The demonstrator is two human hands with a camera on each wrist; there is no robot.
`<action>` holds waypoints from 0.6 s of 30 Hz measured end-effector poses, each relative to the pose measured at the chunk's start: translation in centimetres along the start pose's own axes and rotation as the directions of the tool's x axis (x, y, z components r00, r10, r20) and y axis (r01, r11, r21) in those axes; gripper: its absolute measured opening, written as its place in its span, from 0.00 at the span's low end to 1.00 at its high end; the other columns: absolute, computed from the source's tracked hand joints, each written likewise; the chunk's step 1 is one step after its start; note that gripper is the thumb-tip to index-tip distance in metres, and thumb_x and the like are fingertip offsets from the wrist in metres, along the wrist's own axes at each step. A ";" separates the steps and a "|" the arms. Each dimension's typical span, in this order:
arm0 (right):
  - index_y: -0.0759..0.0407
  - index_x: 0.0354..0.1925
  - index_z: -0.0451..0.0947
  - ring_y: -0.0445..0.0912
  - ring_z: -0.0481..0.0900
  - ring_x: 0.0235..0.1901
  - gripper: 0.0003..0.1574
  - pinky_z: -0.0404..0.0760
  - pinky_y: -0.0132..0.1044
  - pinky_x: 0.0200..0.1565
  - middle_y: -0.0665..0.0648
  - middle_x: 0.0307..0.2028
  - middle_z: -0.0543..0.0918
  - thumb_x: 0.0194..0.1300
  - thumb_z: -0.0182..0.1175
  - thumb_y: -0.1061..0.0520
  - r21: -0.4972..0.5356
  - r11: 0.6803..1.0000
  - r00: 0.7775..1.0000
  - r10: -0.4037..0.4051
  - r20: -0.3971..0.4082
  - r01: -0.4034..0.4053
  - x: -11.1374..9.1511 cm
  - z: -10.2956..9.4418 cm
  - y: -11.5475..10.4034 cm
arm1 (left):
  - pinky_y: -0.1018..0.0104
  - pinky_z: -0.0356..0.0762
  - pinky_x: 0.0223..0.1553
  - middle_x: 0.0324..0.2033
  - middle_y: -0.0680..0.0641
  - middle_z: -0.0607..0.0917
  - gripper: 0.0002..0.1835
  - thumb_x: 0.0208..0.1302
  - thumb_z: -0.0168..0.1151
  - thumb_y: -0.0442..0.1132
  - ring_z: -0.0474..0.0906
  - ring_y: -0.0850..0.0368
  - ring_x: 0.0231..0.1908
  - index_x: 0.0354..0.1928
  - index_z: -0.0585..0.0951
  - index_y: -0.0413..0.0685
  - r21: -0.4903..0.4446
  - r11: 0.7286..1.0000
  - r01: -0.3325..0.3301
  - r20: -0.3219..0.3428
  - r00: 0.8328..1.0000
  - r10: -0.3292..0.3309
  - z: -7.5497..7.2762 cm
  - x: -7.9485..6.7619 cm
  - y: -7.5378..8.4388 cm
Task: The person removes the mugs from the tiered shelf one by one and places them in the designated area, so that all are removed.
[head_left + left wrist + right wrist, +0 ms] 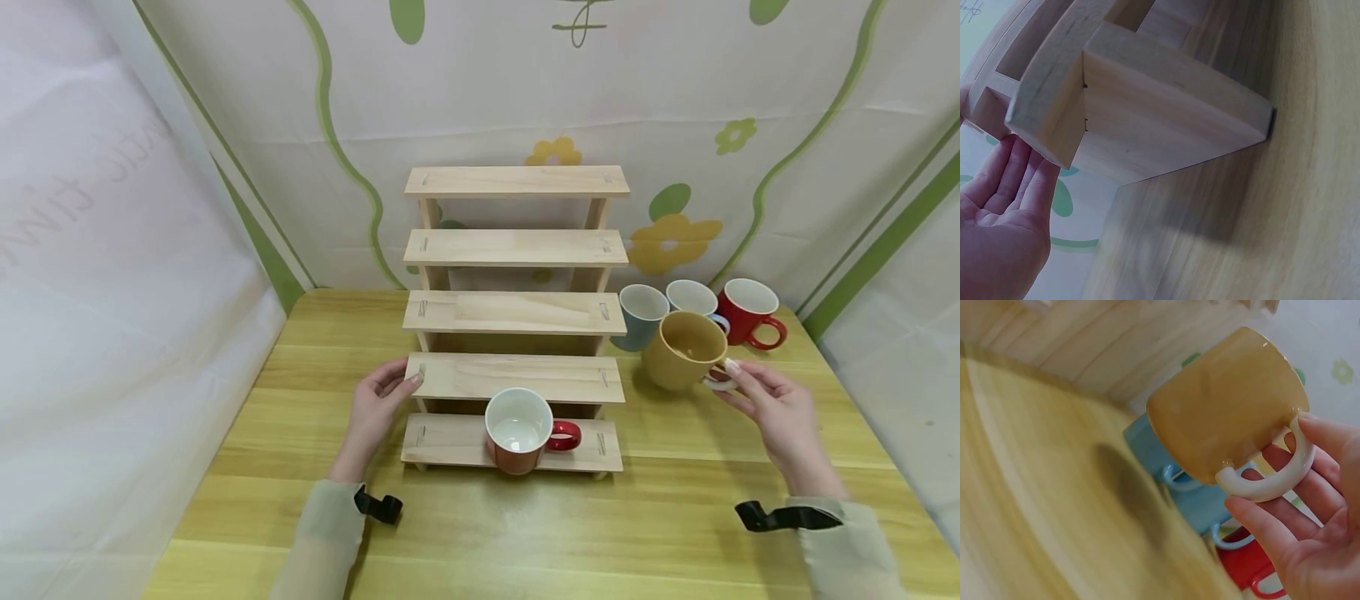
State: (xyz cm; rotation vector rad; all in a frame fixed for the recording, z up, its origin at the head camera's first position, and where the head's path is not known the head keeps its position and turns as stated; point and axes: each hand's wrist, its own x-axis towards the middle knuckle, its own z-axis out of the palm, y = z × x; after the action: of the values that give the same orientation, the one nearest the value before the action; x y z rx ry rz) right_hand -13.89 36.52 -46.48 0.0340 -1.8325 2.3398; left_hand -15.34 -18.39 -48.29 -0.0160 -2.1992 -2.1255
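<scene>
My right hand [780,417] holds a mustard-yellow mug [670,367] by its white handle [1272,481]. The mug is off the table, and its shadow shows on the wood in the right wrist view. My left hand [378,408] grips the left end of a wooden tiered shelf [517,377] at the second step from the bottom, thumb on top and fingers beneath; in the left wrist view the fingers [1013,175] reach under the board. On the lowest step stands a mug with a red handle [564,435], white inside, its front rim side overhanging the step's edge.
Behind the yellow mug, right of the shelf, stand a blue-grey mug [640,321], a light blue mug [692,294] and a red mug [746,312]. A printed white cloth [480,92] rises behind the wooden table [262,467] and along its sides.
</scene>
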 end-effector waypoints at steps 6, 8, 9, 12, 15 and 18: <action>0.72 0.53 0.82 0.44 0.87 0.44 0.14 0.85 0.38 0.45 0.55 0.44 0.89 0.72 0.61 0.66 -0.052 0.997 0.999 0.054 0.002 -0.053 -0.1 -0.6 1.2 | 0.68 0.79 0.55 0.57 0.37 0.81 0.22 0.69 0.68 0.35 0.80 0.52 0.55 0.61 0.79 0.33 0.008 1.000 -0.001 -0.002 1.000 0.001 0.0 0.0 0.0; 0.70 0.51 0.83 0.43 0.87 0.44 0.12 0.85 0.38 0.45 0.54 0.44 0.89 0.72 0.61 0.65 -0.062 0.996 0.997 0.071 0.006 -0.071 -0.1 -0.8 1.5 | 0.68 0.79 0.55 0.57 0.37 0.81 0.22 0.68 0.69 0.34 0.80 0.52 0.54 0.61 0.79 0.33 0.002 1.000 -0.002 -0.002 1.000 0.002 0.0 0.0 0.0; 0.70 0.51 0.84 0.43 0.87 0.44 0.12 0.84 0.38 0.45 0.54 0.44 0.89 0.72 0.61 0.65 -0.062 0.995 0.997 0.078 0.013 -0.077 -0.1 -0.8 1.7 | 0.67 0.79 0.55 0.57 0.37 0.81 0.22 0.68 0.69 0.34 0.80 0.52 0.54 0.61 0.79 0.33 -0.001 1.000 -0.002 -0.001 1.000 0.002 0.0 0.0 0.0; 0.66 0.51 0.85 0.42 0.87 0.44 0.11 0.84 0.37 0.46 0.52 0.45 0.89 0.73 0.62 0.64 -0.088 0.991 0.995 0.101 0.019 -0.099 -0.2 -1.0 2.0 | 0.67 0.79 0.55 0.57 0.37 0.81 0.22 0.68 0.69 0.34 0.80 0.53 0.54 0.61 0.79 0.33 -0.004 1.000 -0.001 0.000 1.000 0.001 0.0 0.0 -0.1; 0.64 0.52 0.85 0.42 0.87 0.44 0.12 0.84 0.37 0.46 0.51 0.46 0.88 0.73 0.62 0.62 -0.108 0.988 0.993 0.117 0.020 -0.114 -0.3 -1.2 2.2 | 0.68 0.79 0.55 0.57 0.37 0.81 0.22 0.69 0.68 0.34 0.80 0.53 0.54 0.61 0.79 0.33 -0.001 1.000 0.001 0.000 1.000 -0.001 0.0 0.0 0.0; 0.64 0.52 0.85 0.41 0.86 0.45 0.12 0.84 0.37 0.47 0.51 0.46 0.88 0.73 0.62 0.61 -0.103 0.987 0.991 0.130 0.025 -0.126 -0.4 -1.2 2.4 | 0.69 0.78 0.55 0.58 0.37 0.81 0.22 0.70 0.68 0.35 0.79 0.54 0.54 0.62 0.78 0.33 0.009 1.000 0.003 0.004 1.000 -0.003 0.1 -0.1 0.1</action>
State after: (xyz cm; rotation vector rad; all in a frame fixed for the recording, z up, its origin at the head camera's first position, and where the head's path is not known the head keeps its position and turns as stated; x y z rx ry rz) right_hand -13.73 37.10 -49.15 -0.0619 -2.0223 2.3380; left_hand -15.25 -18.33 -48.17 -0.0163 -2.2119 -2.1191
